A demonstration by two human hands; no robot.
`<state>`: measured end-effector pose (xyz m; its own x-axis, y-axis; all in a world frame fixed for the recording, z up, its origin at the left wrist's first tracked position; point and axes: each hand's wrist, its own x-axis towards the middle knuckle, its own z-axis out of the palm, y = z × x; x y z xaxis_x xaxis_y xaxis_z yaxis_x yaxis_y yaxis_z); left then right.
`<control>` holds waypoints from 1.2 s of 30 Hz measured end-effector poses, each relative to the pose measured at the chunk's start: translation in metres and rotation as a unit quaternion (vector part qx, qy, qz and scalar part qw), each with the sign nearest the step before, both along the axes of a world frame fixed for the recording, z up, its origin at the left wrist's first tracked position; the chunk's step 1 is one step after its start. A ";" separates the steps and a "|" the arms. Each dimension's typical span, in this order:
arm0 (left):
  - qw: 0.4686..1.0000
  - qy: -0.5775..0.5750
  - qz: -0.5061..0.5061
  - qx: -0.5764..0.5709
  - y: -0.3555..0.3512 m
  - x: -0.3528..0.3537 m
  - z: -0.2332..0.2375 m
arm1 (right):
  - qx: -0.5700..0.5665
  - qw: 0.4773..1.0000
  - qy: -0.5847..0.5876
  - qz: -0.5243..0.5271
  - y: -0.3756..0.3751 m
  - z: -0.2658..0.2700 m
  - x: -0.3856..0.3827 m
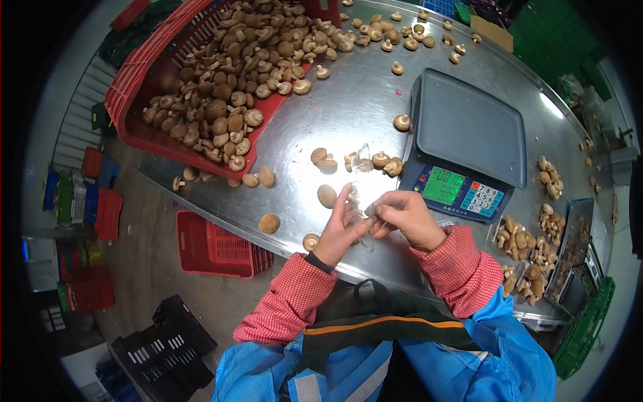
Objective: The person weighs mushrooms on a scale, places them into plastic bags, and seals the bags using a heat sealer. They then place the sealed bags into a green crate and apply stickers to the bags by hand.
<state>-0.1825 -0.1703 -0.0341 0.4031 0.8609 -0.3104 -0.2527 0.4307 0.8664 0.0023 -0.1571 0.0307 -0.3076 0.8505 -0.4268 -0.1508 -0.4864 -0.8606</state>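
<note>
Plastic: a clear plastic bag [360,179] is held up between the two hands, over the near edge of the table. It is thin and see-through, so its outline is hard to trace.
Steel: the table [348,100] is bare metal and curves away to the far right.
Left hand: the left hand [338,231] comes up from below, with thumb and forefinger pinched tight on the bag's left side.
Right hand: the right hand [405,216] has its fingers curled in and closed on the bag's right edge. The fingertips of the two hands nearly meet.
Key relation: the bag's long axis runs away from the body, rising past the fingers toward the mushrooms beyond. Both hands are on it — neither is nearer.
Single caps: three single caps [326,195] lie on the steel left of the left hand, apart from one another.
Cluster: a loose cluster [380,159] of about five mushrooms sits just beyond the bag.
Scale: one digital scale [469,127] stands right of the cluster, its platform bare and its green display [443,185] lit, close to the right hand.
Tipped crate: one red crate [144,127] leans on the table's far left — its heap of mushrooms is too many to count.
Trays: filled trays [516,238] sit at the right edge; their number is unclear.
Floor: one floor crate [214,248], also red, stands below the table.
</note>
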 end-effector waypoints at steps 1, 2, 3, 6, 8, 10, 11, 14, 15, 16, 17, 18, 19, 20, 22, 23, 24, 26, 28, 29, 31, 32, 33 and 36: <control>1.000 -0.004 0.001 -0.004 0.000 0.001 0.002 | 0.000 1.000 -0.006 -0.004 0.000 -0.001 -0.001; 1.000 -0.008 0.001 -0.008 -0.001 0.002 0.003 | -0.001 1.000 -0.013 -0.007 0.000 -0.001 -0.002; 1.000 0.002 0.000 -0.001 -0.001 0.002 0.004 | 0.012 0.999 -0.034 -0.008 -0.001 -0.003 -0.004; 1.000 0.027 -0.001 0.006 -0.003 0.001 0.004 | 0.074 0.988 -0.135 0.008 -0.004 -0.005 -0.006; 0.999 0.039 0.002 -0.009 -0.002 -0.010 -0.002 | 0.147 0.957 -0.248 0.038 -0.003 0.005 0.000; 0.998 -0.008 0.058 -0.020 -0.001 -0.027 -0.013 | 0.084 0.984 -0.151 0.039 -0.001 0.030 0.007; 0.996 -0.031 0.084 -0.026 -0.002 -0.034 -0.016 | 0.051 0.993 -0.102 0.039 -0.001 0.037 0.011; 0.991 0.034 0.077 0.100 0.000 -0.035 0.003 | 0.043 0.993 -0.103 0.038 0.000 0.021 0.007; 0.983 0.073 0.078 0.150 0.001 -0.032 0.009 | 0.037 0.996 -0.078 0.034 0.000 0.017 0.002; 0.986 0.091 0.091 0.107 0.001 -0.030 0.016 | 0.037 0.997 -0.064 0.024 -0.001 0.015 0.000; 0.987 0.109 0.101 0.064 0.000 -0.028 0.024 | 0.020 0.998 -0.035 0.037 0.000 0.016 -0.002; 0.986 0.126 0.110 0.023 0.001 -0.027 0.028 | 0.005 0.999 -0.006 0.048 0.001 0.018 -0.003; 0.991 0.082 0.110 -0.003 0.002 -0.027 0.020 | -0.011 0.998 0.022 0.057 0.001 0.020 -0.004; 0.993 0.036 0.110 -0.030 0.001 -0.027 0.005 | -0.018 0.998 0.033 0.059 0.002 0.020 -0.004; 0.987 -0.036 0.142 -0.070 0.002 -0.018 -0.002 | -0.031 0.996 0.052 0.064 0.003 0.019 -0.007; 0.986 -0.045 0.137 -0.080 0.002 -0.015 -0.003 | -0.034 0.996 0.058 0.060 0.003 0.017 -0.008; 0.986 -0.054 0.132 -0.089 0.003 -0.013 -0.002 | -0.037 0.996 0.065 0.055 0.002 0.015 -0.010; 0.990 -0.050 0.107 -0.083 0.005 -0.008 0.005 | -0.030 0.997 0.058 0.049 0.000 0.012 -0.014; 0.991 0.023 0.128 0.012 0.014 -0.011 -0.013 | -0.011 0.998 0.034 0.044 -0.002 0.010 -0.017; 0.987 0.059 0.136 0.059 0.018 -0.013 -0.022 | -0.005 0.998 0.040 0.038 -0.002 0.011 -0.019; 0.988 0.022 0.150 0.018 0.023 -0.006 -0.010 | 0.004 0.998 0.052 0.029 -0.002 0.012 -0.020; 0.988 0.003 0.157 0.000 0.025 -0.003 -0.005 | -0.002 0.998 0.055 0.021 -0.002 0.012 -0.021; 0.988 -0.013 0.155 -0.019 0.025 -0.003 -0.008 | -0.007 0.998 0.059 0.013 -0.003 0.011 -0.023; 0.985 -0.050 0.154 -0.059 0.025 -0.002 -0.019 | -0.015 0.998 0.065 0.007 -0.003 0.008 -0.022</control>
<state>-0.1844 -0.1456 -0.0536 0.1615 0.9072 -0.3885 -0.4682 0.4170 0.7791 -0.0201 -0.1602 0.0391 -0.3741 0.8333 -0.4069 -0.2533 -0.5139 -0.8196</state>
